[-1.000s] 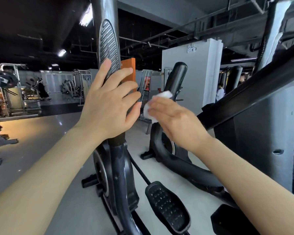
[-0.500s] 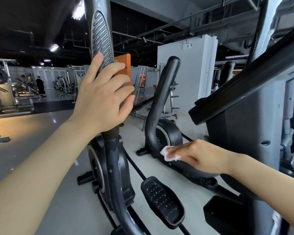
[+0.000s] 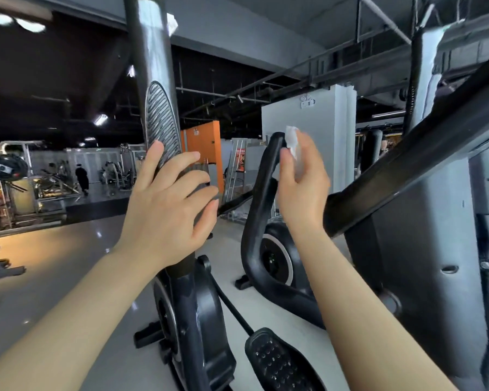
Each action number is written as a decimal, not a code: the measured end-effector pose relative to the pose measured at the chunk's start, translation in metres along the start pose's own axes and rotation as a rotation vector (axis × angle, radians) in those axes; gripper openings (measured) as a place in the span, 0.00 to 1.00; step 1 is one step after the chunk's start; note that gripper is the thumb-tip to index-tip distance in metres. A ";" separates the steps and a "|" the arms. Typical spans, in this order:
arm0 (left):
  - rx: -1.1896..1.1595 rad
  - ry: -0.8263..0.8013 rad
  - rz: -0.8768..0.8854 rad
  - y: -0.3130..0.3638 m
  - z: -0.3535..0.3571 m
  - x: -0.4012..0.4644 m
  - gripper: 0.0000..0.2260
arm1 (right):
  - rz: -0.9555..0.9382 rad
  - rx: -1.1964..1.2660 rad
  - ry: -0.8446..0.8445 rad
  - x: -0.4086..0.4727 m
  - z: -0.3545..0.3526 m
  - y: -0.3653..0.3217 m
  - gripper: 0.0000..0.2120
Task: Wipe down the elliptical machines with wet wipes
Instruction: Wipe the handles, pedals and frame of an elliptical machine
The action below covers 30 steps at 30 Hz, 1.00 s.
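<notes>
On the gym floor stands the elliptical machine. Its upright handle bar carries the left hand, fingers spread around it. Just beside, the right hand pinches a white wet wipe against the top of the curved black handle.
</notes>
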<state>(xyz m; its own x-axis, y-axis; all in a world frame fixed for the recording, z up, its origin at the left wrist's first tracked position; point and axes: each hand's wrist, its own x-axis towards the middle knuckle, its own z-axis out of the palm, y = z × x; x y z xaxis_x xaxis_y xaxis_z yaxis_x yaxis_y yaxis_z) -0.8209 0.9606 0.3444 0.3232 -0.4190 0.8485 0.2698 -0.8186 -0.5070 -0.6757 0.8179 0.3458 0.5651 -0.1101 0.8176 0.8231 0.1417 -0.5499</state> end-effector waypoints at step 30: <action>-0.030 0.005 0.020 -0.004 -0.001 -0.002 0.14 | -0.244 -1.046 -0.881 -0.122 -0.035 0.021 0.29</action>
<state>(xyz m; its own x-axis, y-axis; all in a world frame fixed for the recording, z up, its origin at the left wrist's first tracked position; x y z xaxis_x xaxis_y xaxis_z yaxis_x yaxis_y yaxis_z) -0.8238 0.9642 0.3447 0.3236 -0.4375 0.8390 0.2362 -0.8213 -0.5194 -0.7256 0.7995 0.2290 0.5037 0.6804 0.5323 0.7749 -0.6283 0.0698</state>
